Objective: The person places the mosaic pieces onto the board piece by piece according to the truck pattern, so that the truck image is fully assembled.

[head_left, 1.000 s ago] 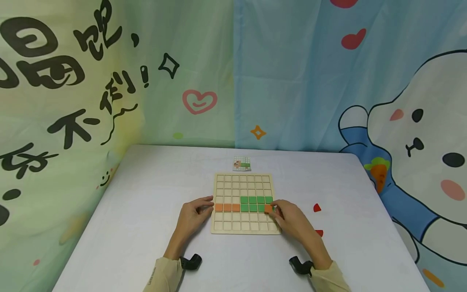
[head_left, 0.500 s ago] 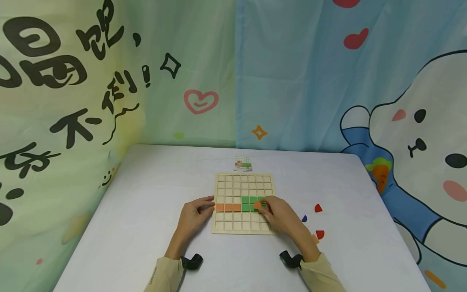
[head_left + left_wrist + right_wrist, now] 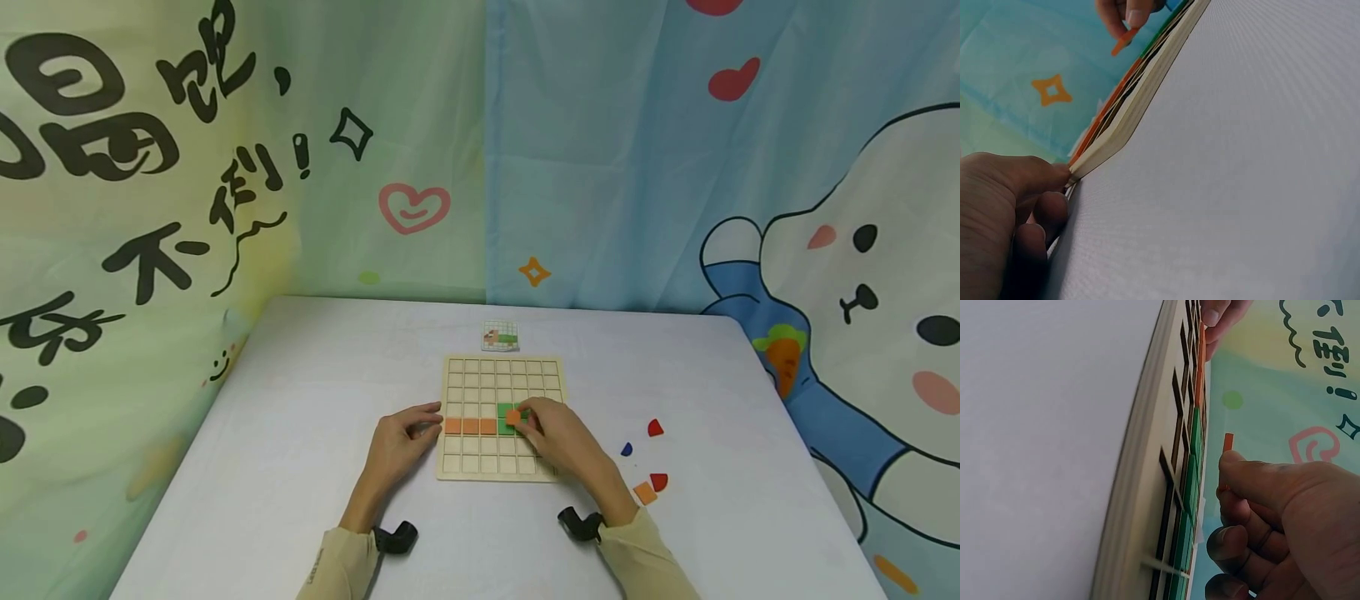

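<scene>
A square wooden grid board (image 3: 465, 464) lies on the table. Its inlaid row has orange tiles (image 3: 470, 427) at the left and green tiles (image 3: 504, 411) beside them, partly covered by my right hand. That right hand (image 3: 558, 433) pinches a small orange square tile (image 3: 513, 417) between thumb and finger, raised above the green part; the right wrist view shows the tile (image 3: 1228, 442) apart from the board. My left hand (image 3: 401, 442) rests at the board's left edge, its fingertips touching the rim (image 3: 1100, 150) in the left wrist view.
A small picture card (image 3: 500, 336) lies behind the board. To the right are two red pieces (image 3: 656, 427), a blue piece (image 3: 626, 449) and a loose orange tile (image 3: 645, 492). A printed curtain (image 3: 570, 167) hangs behind the table.
My right hand has moved left across the board with the orange tile, from the row's right end to over the green tiles. More loose pieces at the right are uncovered. My left hand stays put.
</scene>
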`<state>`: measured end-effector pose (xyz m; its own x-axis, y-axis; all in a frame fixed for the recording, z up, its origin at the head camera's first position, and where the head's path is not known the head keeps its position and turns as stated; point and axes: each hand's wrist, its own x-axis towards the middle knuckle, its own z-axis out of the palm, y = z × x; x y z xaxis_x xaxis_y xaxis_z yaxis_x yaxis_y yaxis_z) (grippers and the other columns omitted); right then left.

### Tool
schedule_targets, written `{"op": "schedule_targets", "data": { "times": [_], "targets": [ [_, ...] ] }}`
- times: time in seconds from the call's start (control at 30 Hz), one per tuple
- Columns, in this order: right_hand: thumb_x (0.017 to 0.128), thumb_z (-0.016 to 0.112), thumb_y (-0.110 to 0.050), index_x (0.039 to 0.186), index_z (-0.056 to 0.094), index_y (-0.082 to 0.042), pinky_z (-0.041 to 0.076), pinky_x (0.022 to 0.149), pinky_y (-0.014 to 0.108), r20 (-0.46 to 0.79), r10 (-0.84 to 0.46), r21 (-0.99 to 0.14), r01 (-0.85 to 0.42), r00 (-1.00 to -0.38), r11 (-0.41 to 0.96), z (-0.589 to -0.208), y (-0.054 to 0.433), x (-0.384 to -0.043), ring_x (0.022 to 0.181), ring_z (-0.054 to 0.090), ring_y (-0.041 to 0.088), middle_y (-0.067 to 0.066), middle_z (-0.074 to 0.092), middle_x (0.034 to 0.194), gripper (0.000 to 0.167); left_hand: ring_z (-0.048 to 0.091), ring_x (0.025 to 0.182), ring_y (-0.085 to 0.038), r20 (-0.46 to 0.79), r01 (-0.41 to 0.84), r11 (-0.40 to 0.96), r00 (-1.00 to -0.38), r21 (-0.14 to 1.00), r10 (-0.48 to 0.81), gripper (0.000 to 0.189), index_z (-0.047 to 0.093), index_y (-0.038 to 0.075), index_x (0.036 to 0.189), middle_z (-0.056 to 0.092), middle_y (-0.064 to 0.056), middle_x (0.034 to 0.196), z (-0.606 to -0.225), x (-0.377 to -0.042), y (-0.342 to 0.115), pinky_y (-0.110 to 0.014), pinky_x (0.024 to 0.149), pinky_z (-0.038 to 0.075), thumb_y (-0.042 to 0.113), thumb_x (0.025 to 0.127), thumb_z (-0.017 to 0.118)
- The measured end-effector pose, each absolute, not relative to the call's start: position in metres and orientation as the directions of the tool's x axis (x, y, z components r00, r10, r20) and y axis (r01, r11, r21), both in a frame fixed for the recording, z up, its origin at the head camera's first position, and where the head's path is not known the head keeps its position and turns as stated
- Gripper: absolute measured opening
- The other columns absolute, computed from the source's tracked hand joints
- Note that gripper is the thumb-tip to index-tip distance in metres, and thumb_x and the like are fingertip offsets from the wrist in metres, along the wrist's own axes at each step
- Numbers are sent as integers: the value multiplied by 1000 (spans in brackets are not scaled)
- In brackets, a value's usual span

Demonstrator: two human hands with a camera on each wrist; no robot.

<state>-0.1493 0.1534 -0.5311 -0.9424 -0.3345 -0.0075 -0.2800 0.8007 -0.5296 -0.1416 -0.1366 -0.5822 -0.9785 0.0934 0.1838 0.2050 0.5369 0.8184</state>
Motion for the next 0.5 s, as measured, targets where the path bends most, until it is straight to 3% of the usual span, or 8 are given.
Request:
{"op": "schedule_targets", "data": {
  "times": [0.5],
  "targets": [
    [103, 71, -24, 127, 72, -4, 46, 69, 26, -22, -378, -535, -308, -926, 787, -533, 131, -162, 71, 51, 7, -5, 61, 82, 31, 47, 59, -2, 175, 197, 528, -980, 826, 92, 12, 85, 12, 105, 79, -2, 128, -583, -142, -137, -19, 58, 38, 13, 93, 82]
  ]
}}
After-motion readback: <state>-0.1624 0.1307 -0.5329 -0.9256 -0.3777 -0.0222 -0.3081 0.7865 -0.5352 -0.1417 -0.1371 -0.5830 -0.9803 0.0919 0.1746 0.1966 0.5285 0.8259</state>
